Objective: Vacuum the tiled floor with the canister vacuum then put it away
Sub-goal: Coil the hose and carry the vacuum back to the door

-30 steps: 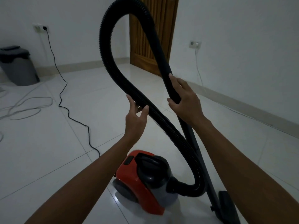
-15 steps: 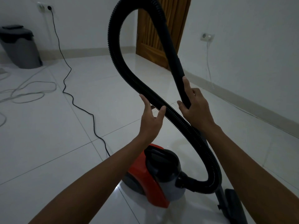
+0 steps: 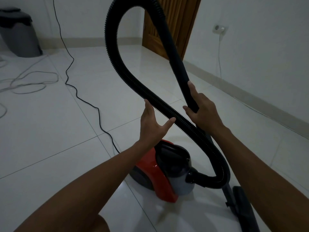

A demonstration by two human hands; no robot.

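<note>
with the right hand (image 3: 203,111) wrapped round the smooth black wand (image 3: 179,64) and the left hand (image 3: 151,126) cupping the ribbed black hose (image 3: 133,84) between thumb and fingers, keep that loop untwisted above the red canister vacuum (image 3: 160,171) on the white tiled floor (image 3: 50,131).

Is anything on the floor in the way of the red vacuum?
Yes. A thin black power cord snakes over the white floor tiles just left of the red and grey canister vacuum, and loose grey cables lie further left. The left hand and right hand already hold its black hose.
</note>
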